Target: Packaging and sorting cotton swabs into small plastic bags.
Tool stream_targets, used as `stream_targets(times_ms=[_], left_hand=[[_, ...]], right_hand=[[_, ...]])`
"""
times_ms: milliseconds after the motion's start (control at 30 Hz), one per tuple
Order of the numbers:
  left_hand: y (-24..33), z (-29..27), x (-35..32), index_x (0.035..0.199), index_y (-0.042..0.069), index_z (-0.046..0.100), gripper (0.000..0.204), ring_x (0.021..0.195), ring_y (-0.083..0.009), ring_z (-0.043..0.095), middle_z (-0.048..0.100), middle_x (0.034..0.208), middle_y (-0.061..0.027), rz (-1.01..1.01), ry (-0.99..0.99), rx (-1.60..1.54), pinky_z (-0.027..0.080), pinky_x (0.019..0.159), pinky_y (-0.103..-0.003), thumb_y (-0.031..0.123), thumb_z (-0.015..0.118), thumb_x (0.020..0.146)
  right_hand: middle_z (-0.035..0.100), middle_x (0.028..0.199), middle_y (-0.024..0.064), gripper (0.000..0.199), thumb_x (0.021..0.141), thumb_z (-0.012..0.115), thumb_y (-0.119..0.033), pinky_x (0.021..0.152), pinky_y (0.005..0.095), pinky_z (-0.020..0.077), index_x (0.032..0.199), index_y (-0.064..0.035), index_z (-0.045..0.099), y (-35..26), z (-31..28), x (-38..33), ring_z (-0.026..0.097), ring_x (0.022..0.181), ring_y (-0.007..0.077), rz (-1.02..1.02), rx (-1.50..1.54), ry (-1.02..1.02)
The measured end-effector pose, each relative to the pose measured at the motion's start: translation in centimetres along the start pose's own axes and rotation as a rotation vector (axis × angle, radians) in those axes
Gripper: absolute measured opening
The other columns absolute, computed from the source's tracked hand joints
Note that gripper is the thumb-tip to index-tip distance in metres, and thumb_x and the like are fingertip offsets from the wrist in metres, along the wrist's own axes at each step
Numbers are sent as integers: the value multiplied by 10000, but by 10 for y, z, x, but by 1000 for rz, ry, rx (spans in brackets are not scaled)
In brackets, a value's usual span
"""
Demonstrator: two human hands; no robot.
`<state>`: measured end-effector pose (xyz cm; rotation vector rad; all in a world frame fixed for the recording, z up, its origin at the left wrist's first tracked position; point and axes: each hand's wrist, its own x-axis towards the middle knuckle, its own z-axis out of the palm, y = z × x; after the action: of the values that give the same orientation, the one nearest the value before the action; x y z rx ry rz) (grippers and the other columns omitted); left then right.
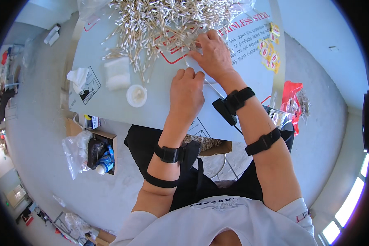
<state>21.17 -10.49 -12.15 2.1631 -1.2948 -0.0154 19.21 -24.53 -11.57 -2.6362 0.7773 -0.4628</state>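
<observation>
A large heap of cotton swabs (172, 18) lies at the far side of the tabletop (158, 88), its nearer edge thinning into loose, scattered sticks. The person's right hand (213, 53) is at the lower right edge of this heap, fingers bent and thumb toward the swabs; whether it grips one cannot be told. The left hand (187, 92) is just nearer the body, beside the right, its fingers curled in with the back of the hand upward; what, if anything, they pinch is hidden.

Left of the hands, a round white tub (136, 96) stands near a whitish, flat packet (117, 74), and farther left is a crumpled white tissue (78, 78). Small yellow-and-red packets (269, 55) are clustered along the right side of the tabletop. Black straps (168, 154) circle both forearms.

Below the tabletop's near edge, a cardboard box (217, 148) holds more swabs. Another open carton (114, 141), to the left, contains a black bag (96, 152) and a blue bottle (106, 161). A red bag (291, 96) is beyond the tabletop's right side.
</observation>
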Motion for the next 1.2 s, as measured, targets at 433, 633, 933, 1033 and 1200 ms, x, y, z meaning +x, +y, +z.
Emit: stream_targets(times_ms=[433, 633, 933, 1033, 1200], left_hand=[[11, -2, 3, 841, 65, 595, 181, 868, -306, 550, 555, 860, -105, 2, -110, -70, 457, 783, -421, 16, 691, 695], [17, -3, 2, 1287, 85, 548, 627, 1338, -314, 372, 422, 1419, -114, 166, -95, -1, 335, 1064, -446, 115, 765, 700], [14, 9, -8, 1269, 40, 547, 609, 1338, -346, 362, 450, 1390, -146, 92, -111, -51, 307, 1086, -453, 165, 775, 719], [17, 4, -9, 1219, 28, 572, 585, 1252, -335, 426, 505, 1291, -133, 82, -93, -18, 336, 1045, -454, 161, 792, 694], [17, -6, -11, 1127, 33, 605, 571, 1101, -307, 478, 528, 1122, -93, 51, -125, -84, 372, 947, -435, 126, 831, 611]], right_hand=[[559, 954, 85, 150, 740, 715, -92, 754, 401, 520, 852, -71, 618, 40, -37, -73, 594, 917, 295, -134, 140, -50], [577, 931, 102, 123, 755, 698, -48, 752, 388, 520, 857, -48, 631, 49, -46, -87, 617, 869, 313, 34, 394, -94], [594, 868, 91, 91, 791, 678, -68, 715, 348, 501, 876, -36, 668, 50, -41, -80, 623, 802, 258, 145, 381, -55], [597, 892, 80, 141, 777, 695, -42, 740, 322, 502, 912, -15, 666, 51, -43, -82, 624, 807, 232, 112, 373, -98], [604, 1024, 92, 317, 683, 760, -49, 831, 348, 506, 982, -34, 655, 48, -54, -96, 627, 934, 274, 16, 426, -155]])
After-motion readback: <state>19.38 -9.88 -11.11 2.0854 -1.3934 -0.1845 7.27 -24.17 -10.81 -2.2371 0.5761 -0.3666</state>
